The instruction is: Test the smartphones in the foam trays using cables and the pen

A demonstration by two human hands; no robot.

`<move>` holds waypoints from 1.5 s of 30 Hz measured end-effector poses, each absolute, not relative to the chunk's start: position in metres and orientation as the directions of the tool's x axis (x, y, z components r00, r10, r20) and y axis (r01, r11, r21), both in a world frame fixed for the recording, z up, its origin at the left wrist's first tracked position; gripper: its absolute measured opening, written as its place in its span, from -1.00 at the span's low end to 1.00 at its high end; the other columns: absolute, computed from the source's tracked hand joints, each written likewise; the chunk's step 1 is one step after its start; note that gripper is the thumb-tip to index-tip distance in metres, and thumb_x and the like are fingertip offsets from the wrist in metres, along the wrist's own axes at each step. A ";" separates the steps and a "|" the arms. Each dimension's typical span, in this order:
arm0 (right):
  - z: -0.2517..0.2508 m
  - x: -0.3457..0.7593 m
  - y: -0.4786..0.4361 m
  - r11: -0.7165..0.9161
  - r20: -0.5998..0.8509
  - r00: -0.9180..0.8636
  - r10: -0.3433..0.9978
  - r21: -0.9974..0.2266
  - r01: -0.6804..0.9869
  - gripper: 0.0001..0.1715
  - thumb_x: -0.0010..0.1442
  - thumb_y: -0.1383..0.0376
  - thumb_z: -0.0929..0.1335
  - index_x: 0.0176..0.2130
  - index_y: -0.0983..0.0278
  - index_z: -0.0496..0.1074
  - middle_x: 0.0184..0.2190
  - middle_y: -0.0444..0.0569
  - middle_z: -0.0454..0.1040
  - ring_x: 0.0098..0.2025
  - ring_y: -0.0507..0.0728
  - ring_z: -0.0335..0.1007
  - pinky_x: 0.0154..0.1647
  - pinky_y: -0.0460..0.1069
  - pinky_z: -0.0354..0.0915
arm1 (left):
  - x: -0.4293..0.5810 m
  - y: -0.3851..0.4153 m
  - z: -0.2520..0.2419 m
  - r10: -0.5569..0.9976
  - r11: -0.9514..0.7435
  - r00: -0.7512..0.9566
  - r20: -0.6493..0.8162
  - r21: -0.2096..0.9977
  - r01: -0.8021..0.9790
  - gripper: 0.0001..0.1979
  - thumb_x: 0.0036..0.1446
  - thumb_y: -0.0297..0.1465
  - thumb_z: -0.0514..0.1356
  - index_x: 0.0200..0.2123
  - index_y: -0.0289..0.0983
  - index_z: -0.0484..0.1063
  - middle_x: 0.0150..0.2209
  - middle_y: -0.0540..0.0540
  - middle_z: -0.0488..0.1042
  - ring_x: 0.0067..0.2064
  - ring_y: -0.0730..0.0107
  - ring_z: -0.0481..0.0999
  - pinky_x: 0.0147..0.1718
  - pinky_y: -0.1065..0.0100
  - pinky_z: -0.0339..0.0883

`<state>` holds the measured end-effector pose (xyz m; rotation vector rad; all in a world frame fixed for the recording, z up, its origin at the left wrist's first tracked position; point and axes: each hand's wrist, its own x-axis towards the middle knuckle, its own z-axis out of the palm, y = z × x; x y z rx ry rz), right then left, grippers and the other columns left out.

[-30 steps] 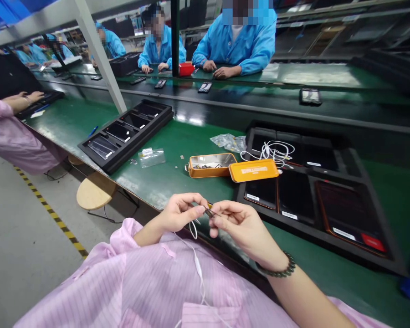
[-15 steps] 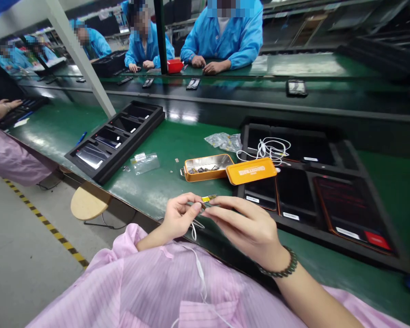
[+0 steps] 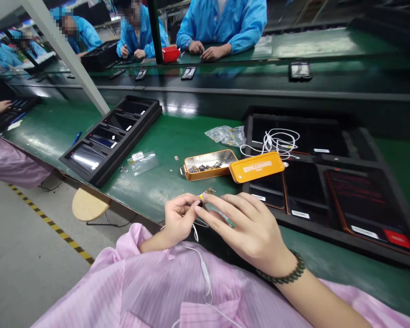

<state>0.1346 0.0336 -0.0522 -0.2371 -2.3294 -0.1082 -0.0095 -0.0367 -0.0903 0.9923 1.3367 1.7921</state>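
Note:
My left hand pinches a small flat part with a yellow patch and a dark end between thumb and forefinger. From the right, my right hand reaches over with its fingertips closed on the same part; its other fingers are stretched out. Most of the part is hidden by the fingers. A white cable loops by the left hand and runs down over the pink striped garment. Just beyond the hands stands an orange tin of small dark pieces, its orange lid leaning beside it.
At right, a black tray holds several phones, with a coiled white cable across it. Another black tray of phones lies left. Clear plastic bags rest on the green bench. Co-workers in blue sit opposite, beyond a conveyor.
My right hand's fingers have spread and shifted over the part, covering more of its yellow patch. My left hand keeps its pinch. The view has tilted slightly downward.

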 end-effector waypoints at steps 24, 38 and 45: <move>-0.042 0.152 0.025 0.826 0.695 -0.517 0.500 -0.562 0.045 -0.65 0.20 0.35 0.43 0.01 0.20 0.49 -0.26 0.00 0.61 -0.28 0.13 0.55 -0.23 0.06 0.49 | 0.012 -0.042 -0.086 0.878 -0.205 -0.447 0.171 0.978 -0.027 -0.56 0.08 -0.03 0.30 -0.52 -0.32 0.52 -0.55 -0.08 0.49 -0.53 0.49 0.44 -0.54 0.48 0.33; -0.045 0.163 0.018 0.564 0.408 -0.604 0.685 -0.821 0.086 -0.91 0.21 0.33 0.40 -0.24 0.29 0.52 -0.33 0.00 0.56 -0.42 0.04 0.48 -0.43 -0.08 0.45 | 0.012 -0.047 -0.080 0.676 -0.498 -0.151 0.721 0.598 0.628 -0.92 0.16 -0.52 0.21 -0.30 -0.31 0.53 -0.40 -0.14 0.60 -0.39 0.40 0.59 -0.42 0.46 0.45; -0.062 0.153 0.016 0.555 0.452 -0.522 0.724 -0.830 0.051 -0.91 0.24 0.32 0.36 -0.25 0.28 0.49 -0.32 0.01 0.54 -0.38 0.05 0.49 -0.43 -0.09 0.45 | 0.010 -0.048 -0.084 0.694 -0.452 -0.138 0.707 0.576 0.681 -0.89 0.20 -0.52 0.16 -0.27 -0.32 0.51 -0.36 -0.14 0.60 -0.37 0.42 0.57 -0.39 0.45 0.44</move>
